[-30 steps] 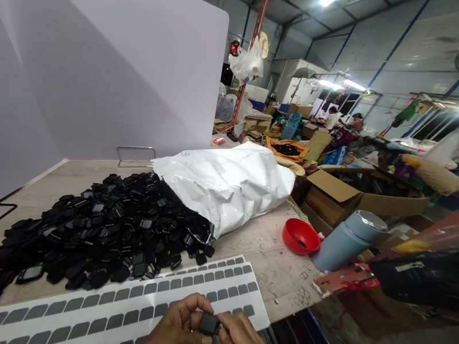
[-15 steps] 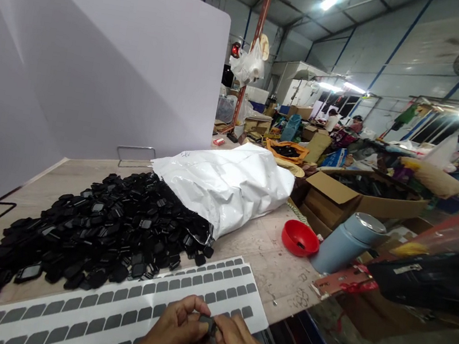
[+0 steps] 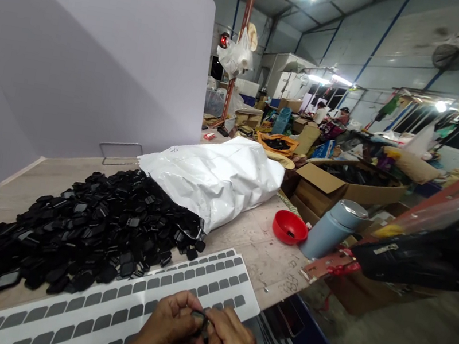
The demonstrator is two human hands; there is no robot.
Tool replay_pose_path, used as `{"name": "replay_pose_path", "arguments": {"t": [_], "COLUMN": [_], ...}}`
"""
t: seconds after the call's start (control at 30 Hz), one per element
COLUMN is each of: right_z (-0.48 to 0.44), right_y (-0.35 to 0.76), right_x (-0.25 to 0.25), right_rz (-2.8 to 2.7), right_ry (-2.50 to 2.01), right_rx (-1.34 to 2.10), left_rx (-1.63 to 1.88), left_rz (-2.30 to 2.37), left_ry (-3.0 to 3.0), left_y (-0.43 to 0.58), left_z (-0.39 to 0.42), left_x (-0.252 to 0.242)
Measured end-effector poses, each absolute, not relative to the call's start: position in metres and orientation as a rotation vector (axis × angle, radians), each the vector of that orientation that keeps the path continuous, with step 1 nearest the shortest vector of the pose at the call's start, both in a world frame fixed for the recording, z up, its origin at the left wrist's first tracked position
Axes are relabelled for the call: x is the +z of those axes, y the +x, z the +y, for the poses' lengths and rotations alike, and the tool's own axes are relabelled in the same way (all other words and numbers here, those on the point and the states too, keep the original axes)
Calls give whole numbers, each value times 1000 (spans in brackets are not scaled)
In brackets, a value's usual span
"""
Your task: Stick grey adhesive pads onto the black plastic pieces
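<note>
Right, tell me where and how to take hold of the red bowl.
I'd pinch the red bowl by its rim on the left as seen here, coming down from above and left. It sits upright, so its open mouth offers an edge to grip, while the blue flask crowds its right side.

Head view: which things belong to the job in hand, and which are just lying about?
Likely the job:
small dark piece between left hand and right hand
heap of black pieces
sheet of grey patches

Likely just around:
blue flask
hanging plastic bag
</note>
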State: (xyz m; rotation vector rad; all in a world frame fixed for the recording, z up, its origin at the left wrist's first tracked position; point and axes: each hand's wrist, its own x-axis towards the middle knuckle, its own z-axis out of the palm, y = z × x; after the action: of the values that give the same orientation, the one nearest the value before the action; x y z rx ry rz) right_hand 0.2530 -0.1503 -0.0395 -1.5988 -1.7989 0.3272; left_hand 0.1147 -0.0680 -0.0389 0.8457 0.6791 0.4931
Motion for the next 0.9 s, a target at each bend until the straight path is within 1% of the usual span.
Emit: {"name": "replay_pose_path", "arguments": {"t": [0.17,0.27,0.37,0.47,0.6,0.8,0.9], "right_z": [-156,-164,-169,-163,-148,-142,-143], "right_y": [264,291,319,331,330,331,332], "right_x": [-31,-24,-16,-15,-26,-39,-39], "right_rz": [-1812,-1659,-1551,-1705,-1819,-1891,-1920], "right_ry": [-1714,-1975,-2184,-2212,-2221,-2161,-2136], "right_rx": [249,123,99,94,10,-17,-7], "left_rx": [464,529,534,481,481,435,486], "left_rz": [749,865,868,769,666,596,566], "left_ry": [1047,1112,1103,1350,1744,2100,2119], "left_y": [114,109,112,128,160,180,179], "left_z": [-64,-55,-45,-42,-41,-40,-41], "left_x": [-42,-33,-25,-20,-20,-43,-52]}}
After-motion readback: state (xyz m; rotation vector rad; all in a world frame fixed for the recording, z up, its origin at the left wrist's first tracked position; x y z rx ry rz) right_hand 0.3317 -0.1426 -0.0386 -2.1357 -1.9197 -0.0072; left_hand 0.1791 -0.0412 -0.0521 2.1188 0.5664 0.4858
